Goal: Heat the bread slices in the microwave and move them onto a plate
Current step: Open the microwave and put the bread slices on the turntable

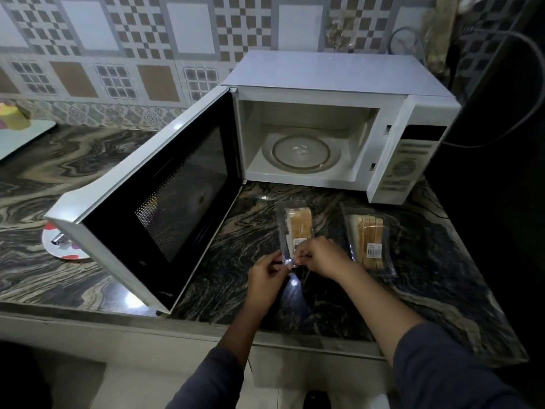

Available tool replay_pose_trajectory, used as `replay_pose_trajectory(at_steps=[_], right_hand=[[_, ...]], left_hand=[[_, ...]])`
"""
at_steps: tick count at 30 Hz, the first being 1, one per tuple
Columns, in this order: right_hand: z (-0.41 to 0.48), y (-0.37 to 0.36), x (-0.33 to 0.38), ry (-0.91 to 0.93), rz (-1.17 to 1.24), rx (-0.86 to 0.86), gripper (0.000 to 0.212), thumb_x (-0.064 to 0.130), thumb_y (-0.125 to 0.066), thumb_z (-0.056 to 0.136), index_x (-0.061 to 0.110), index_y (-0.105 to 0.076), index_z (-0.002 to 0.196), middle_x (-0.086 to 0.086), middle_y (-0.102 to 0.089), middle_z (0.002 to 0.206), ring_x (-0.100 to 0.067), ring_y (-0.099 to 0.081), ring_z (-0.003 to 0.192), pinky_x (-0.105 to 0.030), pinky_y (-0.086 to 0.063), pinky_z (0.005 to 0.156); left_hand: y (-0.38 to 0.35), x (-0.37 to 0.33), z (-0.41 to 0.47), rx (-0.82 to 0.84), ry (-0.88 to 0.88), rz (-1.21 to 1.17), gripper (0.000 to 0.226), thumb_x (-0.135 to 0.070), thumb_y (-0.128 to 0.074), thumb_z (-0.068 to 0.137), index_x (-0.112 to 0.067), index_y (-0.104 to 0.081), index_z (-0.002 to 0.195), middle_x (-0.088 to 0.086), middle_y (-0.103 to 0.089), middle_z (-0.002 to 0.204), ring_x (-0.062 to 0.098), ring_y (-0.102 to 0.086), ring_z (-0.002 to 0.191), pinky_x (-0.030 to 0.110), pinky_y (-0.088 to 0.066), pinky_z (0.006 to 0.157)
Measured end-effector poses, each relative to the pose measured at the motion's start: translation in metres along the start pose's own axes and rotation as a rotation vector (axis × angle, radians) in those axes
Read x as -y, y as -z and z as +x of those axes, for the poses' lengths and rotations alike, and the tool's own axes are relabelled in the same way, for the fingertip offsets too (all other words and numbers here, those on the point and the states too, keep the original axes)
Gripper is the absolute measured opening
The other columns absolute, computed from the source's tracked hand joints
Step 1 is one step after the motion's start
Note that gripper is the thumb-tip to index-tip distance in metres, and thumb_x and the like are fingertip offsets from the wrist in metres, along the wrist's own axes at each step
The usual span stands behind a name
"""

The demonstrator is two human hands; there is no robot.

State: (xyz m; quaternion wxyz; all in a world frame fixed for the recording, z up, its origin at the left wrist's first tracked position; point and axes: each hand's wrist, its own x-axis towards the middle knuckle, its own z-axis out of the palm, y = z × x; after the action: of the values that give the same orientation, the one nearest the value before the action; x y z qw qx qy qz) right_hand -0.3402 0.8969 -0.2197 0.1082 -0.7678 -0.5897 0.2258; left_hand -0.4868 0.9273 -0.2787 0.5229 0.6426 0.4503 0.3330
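A white microwave (392, 113) stands at the back of the marble counter with its door (153, 202) swung wide open to the left. Its glass turntable (300, 152) is bare. Two clear plastic packs of bread slices lie in front of it. My left hand (267, 274) and my right hand (323, 256) both pinch the near end of the left bread pack (295, 225). The right bread pack (368, 239) lies untouched beside my right forearm.
A white plate (59, 246) with red marks sits on the counter, partly hidden behind the open door. A tray (20, 137) with a yellow object is at the far left. A cable (528, 54) hangs right of the microwave. The counter's front edge runs below my hands.
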Motion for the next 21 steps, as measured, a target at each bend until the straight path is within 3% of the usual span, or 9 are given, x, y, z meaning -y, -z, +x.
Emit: replay_pose_trajectory(at_steps=[3,6,9,12,17,19,21], right_hand=[[0.002,0.0,0.003,-0.024,-0.043,-0.001,0.013,0.022,-0.064,0.084,0.03,-0.072,0.09,0.005,-0.07,0.106,-0.018,-0.063,0.1,-0.029,-0.049,0.087],[0.002,0.001,0.007,-0.03,-0.099,-0.002,0.014,0.023,-0.061,0.084,0.031,-0.07,0.09,0.005,-0.068,0.109,-0.02,-0.061,0.103,-0.03,-0.046,0.088],[0.005,0.0,0.008,-0.031,-0.108,0.022,0.016,0.021,-0.059,0.083,0.031,-0.07,0.088,0.005,-0.067,0.109,-0.021,-0.061,0.102,-0.03,-0.046,0.088],[0.007,0.0,0.008,-0.044,-0.058,0.054,0.014,0.02,-0.059,0.083,0.029,-0.07,0.085,0.004,-0.069,0.104,-0.02,-0.062,0.1,-0.028,-0.046,0.087],[0.011,0.006,0.007,-0.063,0.02,0.119,0.011,0.023,-0.062,0.083,0.029,-0.07,0.079,0.005,-0.067,0.094,-0.018,-0.062,0.098,-0.027,-0.047,0.088],[0.013,0.008,0.007,-0.052,0.05,0.136,0.016,0.02,-0.063,0.082,0.031,-0.066,0.071,0.005,-0.065,0.087,-0.02,-0.063,0.096,-0.027,-0.048,0.086],[0.014,0.014,0.011,-0.029,0.088,0.139,0.014,0.013,-0.061,0.083,0.023,-0.071,0.079,-0.001,-0.068,0.093,-0.017,-0.063,0.094,-0.023,-0.045,0.08]], left_hand=[[0.001,0.0,0.001,-0.005,0.022,-0.029,0.042,-0.001,-0.067,0.08,0.0,-0.057,0.121,0.01,-0.066,0.104,-0.003,-0.064,0.076,0.009,-0.051,0.072],[-0.002,-0.003,0.003,-0.045,0.108,-0.118,0.033,0.006,-0.066,0.078,0.005,-0.06,0.111,0.006,-0.067,0.086,-0.006,-0.064,0.069,0.007,-0.05,0.065],[-0.007,-0.008,0.006,-0.111,0.227,-0.259,0.028,0.005,-0.067,0.077,0.003,-0.062,0.104,0.006,-0.064,0.08,0.013,-0.062,0.075,0.011,-0.051,0.062],[-0.01,-0.009,0.007,-0.15,0.32,-0.36,0.025,0.005,-0.067,0.077,0.005,-0.064,0.102,0.009,-0.066,0.081,0.016,-0.061,0.073,0.018,-0.051,0.066],[-0.012,-0.005,0.007,-0.163,0.355,-0.412,0.029,0.005,-0.068,0.077,0.008,-0.064,0.105,0.021,-0.068,0.095,0.019,-0.063,0.077,0.019,-0.054,0.068],[-0.011,-0.006,0.007,-0.171,0.373,-0.424,0.03,0.006,-0.068,0.076,0.009,-0.064,0.105,0.022,-0.067,0.096,0.023,-0.063,0.083,0.024,-0.054,0.075],[-0.009,-0.009,0.007,-0.172,0.389,-0.429,0.03,0.007,-0.069,0.075,0.009,-0.064,0.104,0.019,-0.067,0.093,0.025,-0.062,0.087,0.031,-0.052,0.084]])
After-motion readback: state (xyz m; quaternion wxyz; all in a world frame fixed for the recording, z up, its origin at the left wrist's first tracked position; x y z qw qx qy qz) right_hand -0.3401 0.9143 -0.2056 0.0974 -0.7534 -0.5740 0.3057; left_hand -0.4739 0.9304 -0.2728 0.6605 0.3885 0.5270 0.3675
